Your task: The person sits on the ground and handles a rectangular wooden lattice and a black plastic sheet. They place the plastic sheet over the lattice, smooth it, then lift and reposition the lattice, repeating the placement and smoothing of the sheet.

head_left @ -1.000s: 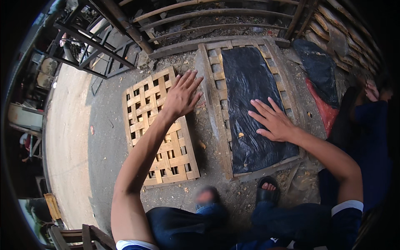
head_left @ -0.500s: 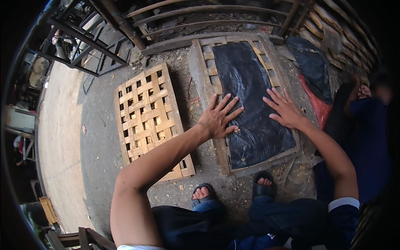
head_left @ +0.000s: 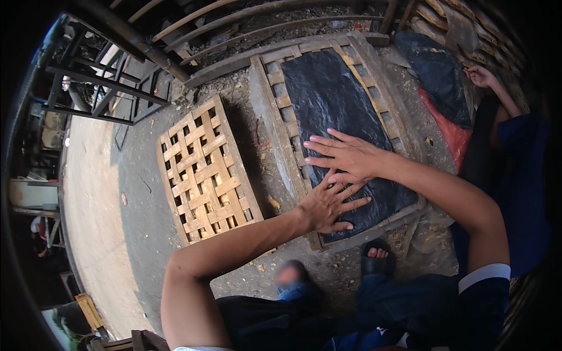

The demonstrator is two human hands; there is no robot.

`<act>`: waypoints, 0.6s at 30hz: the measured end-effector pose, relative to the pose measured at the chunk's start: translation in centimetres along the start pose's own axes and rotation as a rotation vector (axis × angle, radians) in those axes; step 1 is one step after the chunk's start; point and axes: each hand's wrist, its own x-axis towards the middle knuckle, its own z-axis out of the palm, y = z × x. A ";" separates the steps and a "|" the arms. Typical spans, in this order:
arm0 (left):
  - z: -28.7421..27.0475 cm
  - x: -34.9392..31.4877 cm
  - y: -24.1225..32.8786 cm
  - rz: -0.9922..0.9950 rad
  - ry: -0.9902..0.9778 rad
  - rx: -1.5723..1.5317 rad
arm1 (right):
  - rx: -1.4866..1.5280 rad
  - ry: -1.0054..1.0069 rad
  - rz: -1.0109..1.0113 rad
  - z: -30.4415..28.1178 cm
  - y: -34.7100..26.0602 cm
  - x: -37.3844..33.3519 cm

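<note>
A black plastic sheet lies over the middle of a woven wooden frame on the ground before me. My left hand rests on the sheet's near left part, fingers spread. Just beyond it my right hand lies flat on the sheet, fingers pointing left, its near fingers overlapping the left hand's fingertips. Neither hand holds anything. The frame's slats show along both long sides of the sheet.
A second woven wooden panel lies to the left. Wooden rails run along the back. To the right are a black and red plastic sheet and another person's hand beside stacked wooden pieces. A dark metal frame stands at far left.
My right hand has slid left across the sheet toward my left hand, which has moved nearer to me. The other person's hand has come into clearer view at the right.
</note>
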 end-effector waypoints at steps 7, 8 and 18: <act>0.3 0.4 0.1 0.022 0.127 -0.043 | -0.242 0.032 0.823 -3.3 14.7 2.3; 0.6 0.1 0.0 0.008 0.106 -0.051 | -0.219 -0.005 1.055 -4.4 15.3 3.0; 0.6 -0.6 -0.2 -0.015 0.121 -0.036 | -0.185 -0.053 0.425 -3.0 9.5 3.6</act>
